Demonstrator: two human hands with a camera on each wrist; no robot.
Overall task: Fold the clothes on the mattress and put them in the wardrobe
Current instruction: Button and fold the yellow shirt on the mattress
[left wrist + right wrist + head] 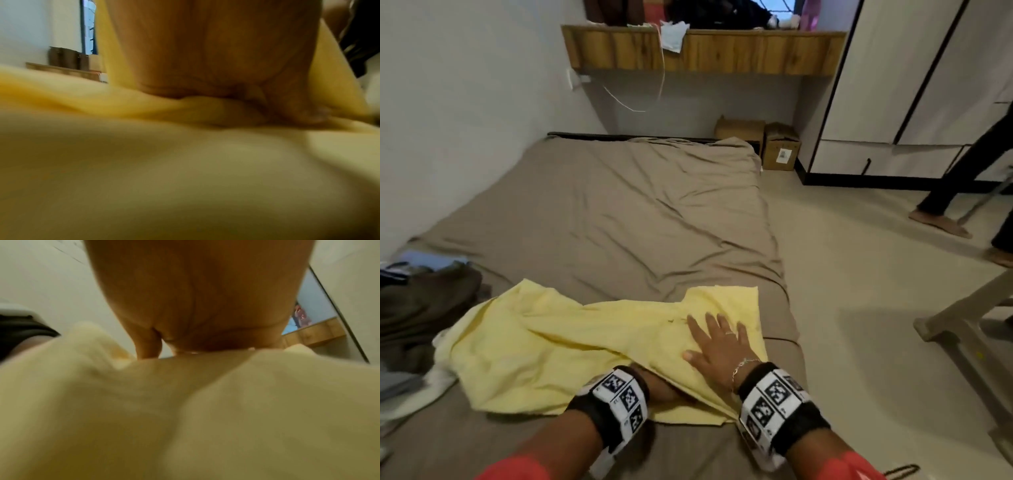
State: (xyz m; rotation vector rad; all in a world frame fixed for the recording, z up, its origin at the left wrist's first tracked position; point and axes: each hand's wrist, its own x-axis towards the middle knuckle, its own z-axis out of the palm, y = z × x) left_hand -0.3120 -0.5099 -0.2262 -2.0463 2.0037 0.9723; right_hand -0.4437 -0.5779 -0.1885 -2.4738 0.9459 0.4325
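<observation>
A pale yellow garment (558,342) lies spread and rumpled across the near end of the brown-sheeted mattress (619,205). My right hand (719,346) lies flat on the garment's right part, fingers spread and straight. My left hand (661,390) is tucked under a fold at the garment's near edge, so its fingers are hidden in the head view. In the left wrist view my left hand (236,100) pinches a bunched ridge of the yellow garment (144,146). The right wrist view shows the palm of my right hand (195,305) over the yellow garment (185,402).
A heap of dark and light clothes (417,308) lies at the mattress's left edge. The white wardrobe (914,85) stands at the back right with cardboard boxes (780,147) beside it. Another person's legs (945,205) and a plastic stool (969,325) are on the floor to the right.
</observation>
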